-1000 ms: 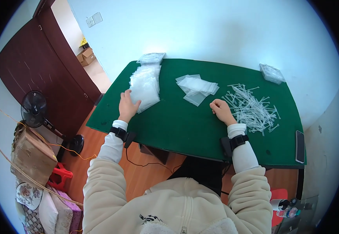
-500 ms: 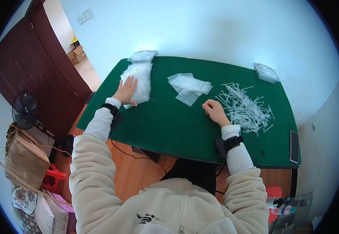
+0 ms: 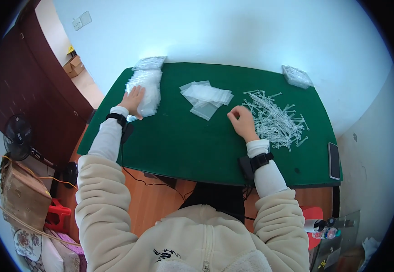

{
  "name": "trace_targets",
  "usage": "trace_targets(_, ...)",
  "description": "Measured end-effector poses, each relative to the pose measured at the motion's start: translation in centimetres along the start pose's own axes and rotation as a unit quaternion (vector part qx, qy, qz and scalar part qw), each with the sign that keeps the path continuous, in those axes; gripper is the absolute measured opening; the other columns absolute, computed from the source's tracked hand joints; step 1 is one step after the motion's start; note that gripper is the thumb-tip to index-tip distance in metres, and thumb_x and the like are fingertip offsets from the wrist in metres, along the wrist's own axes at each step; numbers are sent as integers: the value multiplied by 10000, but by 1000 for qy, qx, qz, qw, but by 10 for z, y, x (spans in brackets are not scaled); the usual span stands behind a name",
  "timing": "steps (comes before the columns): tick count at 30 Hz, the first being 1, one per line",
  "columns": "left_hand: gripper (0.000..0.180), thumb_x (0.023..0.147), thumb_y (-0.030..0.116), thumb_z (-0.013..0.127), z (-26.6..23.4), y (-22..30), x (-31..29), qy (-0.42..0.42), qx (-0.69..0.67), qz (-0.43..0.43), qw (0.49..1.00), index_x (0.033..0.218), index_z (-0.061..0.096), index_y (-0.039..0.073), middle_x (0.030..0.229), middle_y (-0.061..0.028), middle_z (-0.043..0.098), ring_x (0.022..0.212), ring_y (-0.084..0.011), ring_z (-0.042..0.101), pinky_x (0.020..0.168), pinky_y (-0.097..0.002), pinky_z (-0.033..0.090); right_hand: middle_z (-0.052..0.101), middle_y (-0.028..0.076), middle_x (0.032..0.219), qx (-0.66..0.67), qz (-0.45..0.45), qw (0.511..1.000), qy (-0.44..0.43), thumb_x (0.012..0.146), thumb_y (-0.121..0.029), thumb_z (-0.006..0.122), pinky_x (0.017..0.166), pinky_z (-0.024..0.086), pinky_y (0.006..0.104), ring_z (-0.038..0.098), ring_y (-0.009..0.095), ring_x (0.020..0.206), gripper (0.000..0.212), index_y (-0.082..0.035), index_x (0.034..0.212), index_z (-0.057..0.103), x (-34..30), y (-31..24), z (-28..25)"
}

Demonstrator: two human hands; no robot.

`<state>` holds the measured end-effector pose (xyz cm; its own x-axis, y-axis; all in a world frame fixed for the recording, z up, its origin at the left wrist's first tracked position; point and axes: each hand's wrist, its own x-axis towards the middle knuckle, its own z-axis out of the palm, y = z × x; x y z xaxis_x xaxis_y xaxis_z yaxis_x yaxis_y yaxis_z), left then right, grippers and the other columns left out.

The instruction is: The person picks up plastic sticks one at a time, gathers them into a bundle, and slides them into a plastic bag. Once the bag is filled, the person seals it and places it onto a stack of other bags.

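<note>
Across the green table, head view: left hand at the left, laid over the bag stack, fingers spread, gripping nothing visible. Stack lies in overlapping layers, far end up by the far-left bundle. My judgement: film looks slick; uneven pressure or a sideways push could fan the bags out of line or drag several together.

Middle: loose bags, crossed over one another. An edge caught by a passing finger could shift the lot.

Right hand just nearer and right of these, fingers curled toward the thumb; too small to judge whether anything is pinched. Stick heap just beside it on the right, tangled. Looped ends might snag; lifting one could pull out neighbours, and a wrist sweeping right could scatter them.
</note>
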<state>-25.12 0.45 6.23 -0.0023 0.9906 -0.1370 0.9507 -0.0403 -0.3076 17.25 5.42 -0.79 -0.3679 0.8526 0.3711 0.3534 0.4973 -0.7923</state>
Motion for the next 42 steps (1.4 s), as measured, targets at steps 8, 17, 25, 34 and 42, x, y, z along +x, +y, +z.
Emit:
trace_targets(8, 1143, 646, 479, 728, -20, 17, -15, 63, -46, -23, 997, 1425, 7, 54, 1481, -188, 46, 1378, -323, 26, 1071, -542, 93, 363, 230, 1323, -455, 202, 839, 221, 790, -456, 578, 1021, 158, 564, 232, 366, 1291, 670, 1, 1251, 413, 3, 22, -45)
trace_targets(17, 896, 780, 460, 605, -60, 138, -7, 314, -140, 160, 925, 1402, 152, 2, 1457, -206, 152, 1368, -347, 88, 1057, -558, 119, 219, 248, 1424, -405, 246, 878, 70, 799, -594, 460, 1047, 53, 583, 123, 373, 1348, 860, 38, 1354, 276, 0, 27, -31)
trace_targets(25, 868, 773, 473, 606, -44, 232, -21, 242, -217, 252, 911, 1380, 208, -3, 1438, -215, 184, 1349, -379, 125, 1052, -551, 158, 194, 219, 1444, -421, 204, 884, 0, 793, -636, 440, 1045, 64, 588, 129, 358, 1351, 893, 15, 1375, 251, -1, 20, -12)
trace_targets(34, 897, 732, 495, 643, 1, 140, -66, 150, -152, 220, 952, 1363, 248, -5, 1432, -220, 193, 1344, -381, 145, 1045, -552, 177, 186, 207, 1452, -416, 214, 884, -8, 802, -602, 453, 1051, 57, 579, 112, 362, 1357, 849, -19, 1385, 255, 1, 18, -20)
trace_targets(42, 902, 688, 355, 710, 7, 54, -109, 203, -45, 89, 974, 1380, 230, 30, 1447, -196, 179, 1355, -345, 147, 1066, -520, 163, 199, 205, 1447, -409, 216, 886, -8, 801, -579, 476, 1051, 59, 578, 124, 365, 1352, 811, -41, 1378, 288, 1, 15, -21)
